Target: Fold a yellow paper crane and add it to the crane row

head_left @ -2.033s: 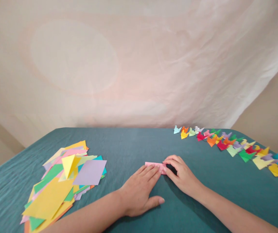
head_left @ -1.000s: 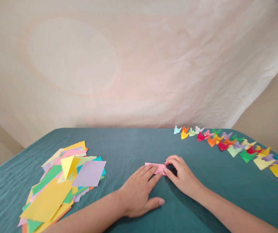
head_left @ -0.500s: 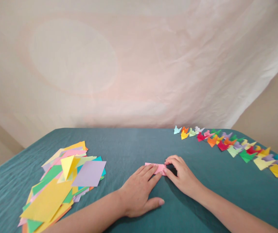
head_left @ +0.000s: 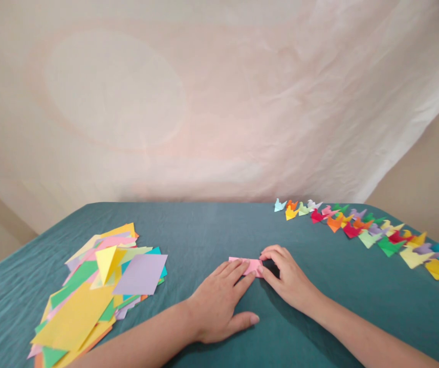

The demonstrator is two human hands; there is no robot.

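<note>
A small folded piece of pink paper (head_left: pixel 255 266) lies on the green cloth in front of me. My left hand (head_left: pixel 221 299) rests flat on it, fingertips pressing its left and middle part, with the thumb stretched out on the cloth. At the paper's right end, my right hand (head_left: pixel 286 278) pinches the edge between thumb and index finger. Part of the paper is hidden beneath the left fingers.
To the left spreads a loose heap of coloured paper sheets (head_left: pixel 77 312), with a lilac square (head_left: pixel 141 274) and a folded yellow piece (head_left: pixel 105 263) on top. Several folded paper birds (head_left: pixel 352 230) stand in rows along the right side. Behind the table hangs a pale cloth (head_left: pixel 219 102).
</note>
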